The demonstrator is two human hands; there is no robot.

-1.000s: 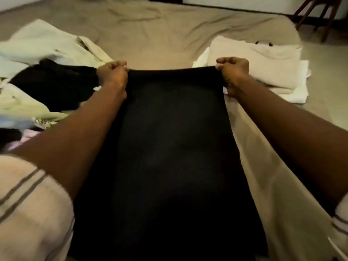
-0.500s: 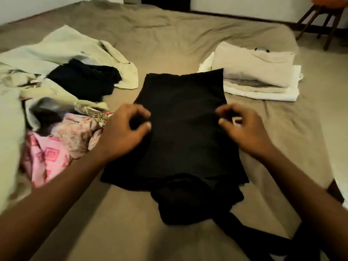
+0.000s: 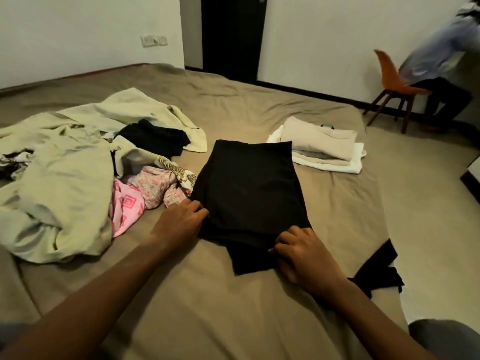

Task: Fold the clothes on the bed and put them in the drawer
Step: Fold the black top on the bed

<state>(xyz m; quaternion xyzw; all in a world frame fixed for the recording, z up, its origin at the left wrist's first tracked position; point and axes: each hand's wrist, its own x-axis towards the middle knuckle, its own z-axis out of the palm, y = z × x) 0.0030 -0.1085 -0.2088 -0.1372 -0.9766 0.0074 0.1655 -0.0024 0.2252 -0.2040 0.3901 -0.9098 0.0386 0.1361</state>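
White walls point(image 3: 78, 35) edged with a dark skirting board point(image 3: 311, 93) met a pale floor point(image 3: 428, 203) in the dimly lit room, where a dark door point(image 3: 233, 35) stood near a switch plate point(image 3: 153, 40) and a blurred person point(image 3: 441, 55) was at an orange chair point(image 3: 389, 74) with wooden legs.

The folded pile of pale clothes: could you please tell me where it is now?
In the head view, the folded pile lies on the right side of the bed, beside the far right corner of the black garment.
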